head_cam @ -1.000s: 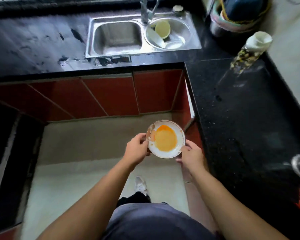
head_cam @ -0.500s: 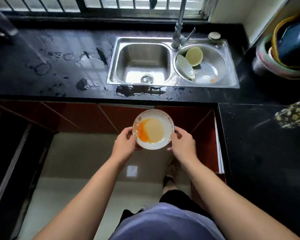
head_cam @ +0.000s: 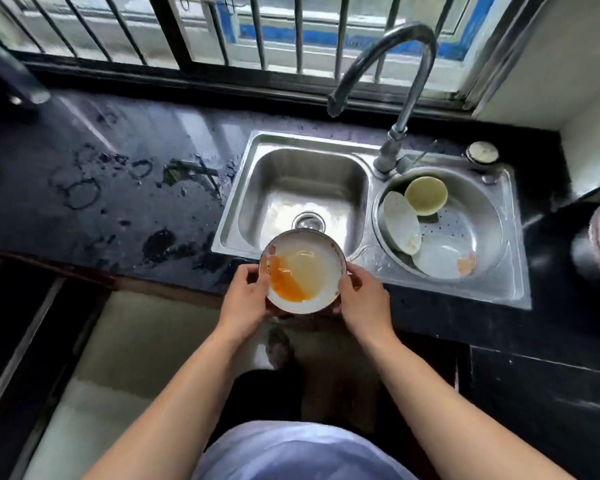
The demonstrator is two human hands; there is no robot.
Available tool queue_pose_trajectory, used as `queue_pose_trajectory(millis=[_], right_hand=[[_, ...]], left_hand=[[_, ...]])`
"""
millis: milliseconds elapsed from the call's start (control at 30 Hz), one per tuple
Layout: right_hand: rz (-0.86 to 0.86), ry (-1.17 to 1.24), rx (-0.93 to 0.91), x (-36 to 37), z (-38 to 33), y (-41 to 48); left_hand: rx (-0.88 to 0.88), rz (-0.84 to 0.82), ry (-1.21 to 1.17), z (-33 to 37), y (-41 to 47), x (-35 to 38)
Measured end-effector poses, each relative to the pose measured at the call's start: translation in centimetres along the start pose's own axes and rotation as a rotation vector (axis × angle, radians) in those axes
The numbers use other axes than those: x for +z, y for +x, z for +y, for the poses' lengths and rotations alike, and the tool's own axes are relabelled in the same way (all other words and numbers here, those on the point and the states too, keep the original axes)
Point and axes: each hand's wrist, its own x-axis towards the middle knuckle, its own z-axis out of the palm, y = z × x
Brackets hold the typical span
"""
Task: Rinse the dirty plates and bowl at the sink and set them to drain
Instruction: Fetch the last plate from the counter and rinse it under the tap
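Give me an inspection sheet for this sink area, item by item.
Surface: black countertop, wet, with puddles and ring marks left of the sink.
Job's things: bowl with orange residue, held at the front edge of the left basin, which holds nothing; three dishes in the round right basin, one plate with an orange smear.
Clutter: dark bottle at far left; small round cap behind the sink.
Hands: left hand and right hand both grip the bowl's rim.
Cables: nothing seen.
Surroundings: faucet off, no water running; barred window behind.
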Motion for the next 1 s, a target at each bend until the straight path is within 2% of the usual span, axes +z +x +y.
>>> queue_pose_trajectory(millis=[100,200,300,467,533,600,700,900,1000], right_hand=[[-0.023,0.069,0.047,0.7,-1.8,3.9],[0.003,0.167,0.089,0.7,-3.6,7.9],[0.118,0.301,0.2,-0.8,-4.9,12.4],[0.404,0.455,0.356,-6.8,-6.9,22.0],[0.446,0.411,0.389,-9.1,-7.7,26.2],[0.419,0.328,0.403,-10.7,-8.6,30.1],[0.395,0.223,0.412,-11.8,-9.0,33.8],[0.406,0.272,0.452,-12.0,-8.0,37.1],[0.41,0.207,0.434,-12.5,-7.7,37.7]], left_hand=[[0.007,-0.033,0.047,2.1,5.0,0.3],[0.022,-0.074,-0.031,4.8,9.4,0.8],[0.044,-0.122,0.009,7.4,12.8,1.4],[0.062,-0.144,0.024,10.7,17.4,2.6],[0.096,-0.115,0.109,11.1,18.9,2.9],[0.101,-0.101,0.175,11.6,20.0,3.2],[0.047,-0.118,0.125,12.2,21.0,3.8],[0.042,-0.097,0.057,12.6,21.5,5.0],[0.023,-0.096,0.047,12.4,21.3,5.5]])
